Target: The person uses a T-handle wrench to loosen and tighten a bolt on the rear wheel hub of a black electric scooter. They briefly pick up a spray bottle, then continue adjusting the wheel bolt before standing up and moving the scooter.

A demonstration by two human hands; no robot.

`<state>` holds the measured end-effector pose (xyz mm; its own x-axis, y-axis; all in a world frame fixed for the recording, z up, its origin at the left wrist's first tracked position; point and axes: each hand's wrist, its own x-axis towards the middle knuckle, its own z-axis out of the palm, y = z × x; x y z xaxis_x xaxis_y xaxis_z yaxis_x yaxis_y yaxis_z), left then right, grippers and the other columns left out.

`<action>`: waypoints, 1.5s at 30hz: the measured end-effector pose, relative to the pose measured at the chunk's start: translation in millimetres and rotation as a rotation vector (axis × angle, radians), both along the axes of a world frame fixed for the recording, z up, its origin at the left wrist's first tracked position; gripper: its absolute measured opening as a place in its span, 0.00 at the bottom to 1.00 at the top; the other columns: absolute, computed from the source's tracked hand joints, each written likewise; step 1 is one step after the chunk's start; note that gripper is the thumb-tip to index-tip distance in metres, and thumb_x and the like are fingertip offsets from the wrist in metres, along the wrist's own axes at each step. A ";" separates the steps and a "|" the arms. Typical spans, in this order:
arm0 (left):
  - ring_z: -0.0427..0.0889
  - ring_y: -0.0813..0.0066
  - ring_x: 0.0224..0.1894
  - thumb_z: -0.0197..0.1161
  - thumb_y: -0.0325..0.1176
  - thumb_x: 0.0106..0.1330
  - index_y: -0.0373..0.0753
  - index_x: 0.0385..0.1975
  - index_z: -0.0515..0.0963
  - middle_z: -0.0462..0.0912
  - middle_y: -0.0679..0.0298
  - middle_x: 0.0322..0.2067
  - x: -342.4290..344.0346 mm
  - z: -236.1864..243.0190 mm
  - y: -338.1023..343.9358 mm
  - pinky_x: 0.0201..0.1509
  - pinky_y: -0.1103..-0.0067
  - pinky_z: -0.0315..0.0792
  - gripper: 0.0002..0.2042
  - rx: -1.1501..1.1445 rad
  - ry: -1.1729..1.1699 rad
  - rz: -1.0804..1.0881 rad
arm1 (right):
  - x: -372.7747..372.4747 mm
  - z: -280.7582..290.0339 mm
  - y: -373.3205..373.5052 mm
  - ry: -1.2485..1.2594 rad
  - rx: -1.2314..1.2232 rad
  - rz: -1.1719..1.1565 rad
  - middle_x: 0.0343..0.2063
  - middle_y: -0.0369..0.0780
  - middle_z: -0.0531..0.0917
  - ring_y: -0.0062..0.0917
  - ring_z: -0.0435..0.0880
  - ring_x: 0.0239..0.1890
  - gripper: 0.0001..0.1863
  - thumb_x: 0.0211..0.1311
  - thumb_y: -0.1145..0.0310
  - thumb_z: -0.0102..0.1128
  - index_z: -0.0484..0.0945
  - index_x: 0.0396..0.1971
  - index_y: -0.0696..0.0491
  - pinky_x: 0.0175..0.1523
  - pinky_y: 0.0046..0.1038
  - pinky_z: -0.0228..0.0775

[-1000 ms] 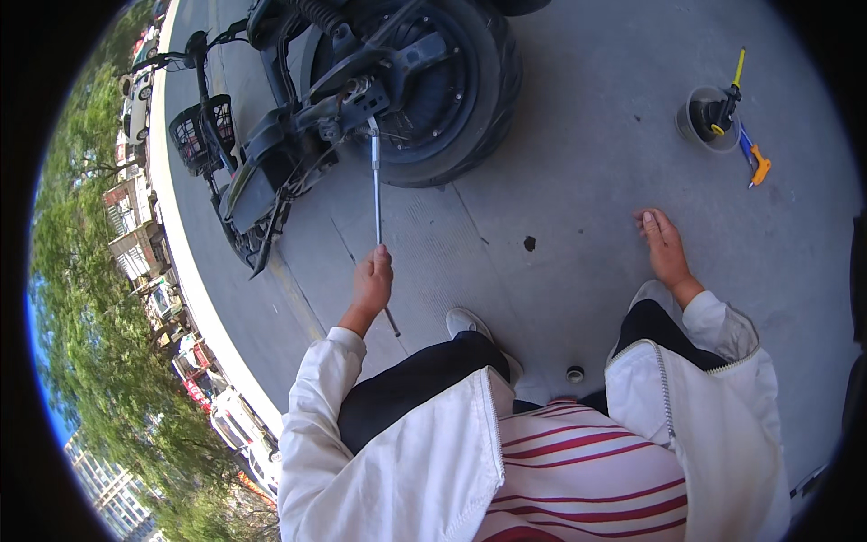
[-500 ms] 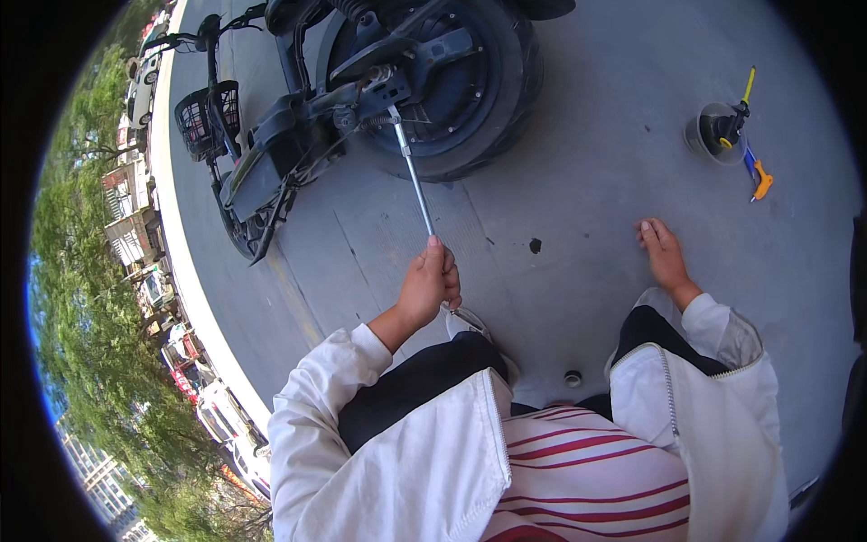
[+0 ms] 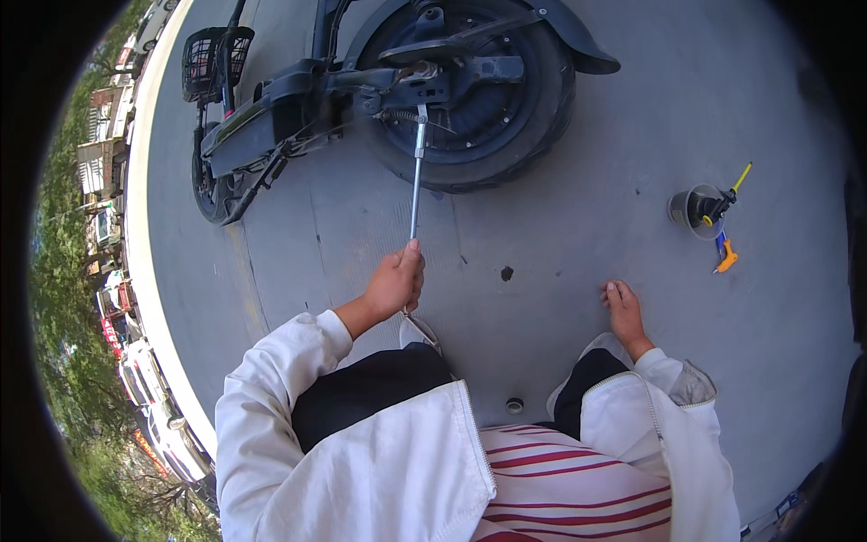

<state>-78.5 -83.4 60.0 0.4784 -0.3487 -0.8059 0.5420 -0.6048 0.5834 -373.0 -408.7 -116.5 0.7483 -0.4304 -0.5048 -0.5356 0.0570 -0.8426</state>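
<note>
My left hand point(image 3: 396, 281) is closed around the lower part of a long silver metal rod point(image 3: 415, 199). The rod's top end meets a bracket point(image 3: 426, 93) beside the rear wheel point(image 3: 554, 108) of a black electric bike point(image 3: 271, 117), and a small coil spring point(image 3: 395, 116) lies next to that joint. A short end of the rod sticks out below my fist, above my shoe. Over my right knee, my right hand point(image 3: 623, 312) hangs relaxed, its fingers loosely bent and slightly apart, with nothing visible in them.
On the grey ground at right stands a clear plastic cup point(image 3: 697, 212) with a black-and-yellow tool point(image 3: 716, 208) in it. An orange-handled tool point(image 3: 726, 257) lies against it. A small round dark object point(image 3: 514, 406) sits between my feet. Parked vehicles point(image 3: 172, 443) line the left side.
The whole view has shifted, so the bike now shows lower and farther right while my hands and the cup appear farther left. My left hand keeps its grip on the rod.
</note>
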 end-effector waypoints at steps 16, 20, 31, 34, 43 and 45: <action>0.60 0.74 0.20 0.41 0.53 0.79 0.38 0.23 0.66 0.66 0.66 0.18 21.2 3.3 12.1 0.27 0.75 0.64 0.26 0.147 -0.227 -0.124 | -11.2 -0.7 -8.4 0.096 -0.009 0.048 0.31 0.36 0.80 0.17 0.76 0.35 0.17 0.75 0.61 0.49 0.80 0.43 0.59 0.45 0.23 0.70; 0.68 0.69 0.23 0.41 0.56 0.78 0.36 0.25 0.68 0.71 0.59 0.19 -11.7 -4.0 -18.5 0.34 0.67 0.68 0.28 -0.019 0.105 0.068 | 1.3 -1.8 -0.8 0.102 0.030 0.074 0.31 0.36 0.80 0.18 0.76 0.34 0.16 0.74 0.61 0.48 0.80 0.43 0.58 0.44 0.23 0.70; 0.67 0.69 0.21 0.40 0.55 0.78 0.35 0.26 0.71 0.70 0.60 0.19 47.3 -24.4 48.6 0.31 0.68 0.69 0.28 0.321 -0.626 -0.354 | 4.4 0.7 -7.3 0.043 -0.013 0.088 0.30 0.33 0.78 0.15 0.73 0.32 0.16 0.77 0.60 0.47 0.79 0.43 0.57 0.38 0.20 0.68; 0.64 0.74 0.15 0.37 0.60 0.77 0.38 0.24 0.67 0.67 0.65 0.17 0.9 -6.2 -6.0 0.22 0.72 0.66 0.30 0.025 -0.077 -0.049 | -7.5 -10.5 -5.0 0.079 0.041 0.066 0.30 0.36 0.80 0.18 0.76 0.33 0.17 0.74 0.61 0.49 0.80 0.43 0.60 0.43 0.23 0.70; 0.68 0.72 0.23 0.38 0.56 0.79 0.37 0.24 0.71 0.69 0.61 0.18 73.7 -21.6 59.1 0.33 0.70 0.67 0.30 0.297 -0.585 -0.417 | 20.9 10.7 3.3 0.028 0.030 0.121 0.29 0.36 0.80 0.18 0.76 0.32 0.16 0.75 0.62 0.49 0.80 0.43 0.59 0.42 0.23 0.70; 0.68 0.72 0.24 0.38 0.55 0.79 0.37 0.25 0.72 0.69 0.60 0.19 67.6 -31.3 61.6 0.34 0.69 0.68 0.29 0.299 -0.624 -0.387 | 16.3 10.3 0.8 0.047 0.020 0.114 0.29 0.36 0.80 0.18 0.76 0.32 0.16 0.74 0.62 0.49 0.80 0.43 0.59 0.42 0.23 0.70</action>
<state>-10.8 -21.7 28.7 0.7616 -0.3935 -0.5149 -0.1123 -0.8627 0.4931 -356.7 -407.9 -106.3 0.7671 -0.3331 -0.5483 -0.5785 0.0104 -0.8156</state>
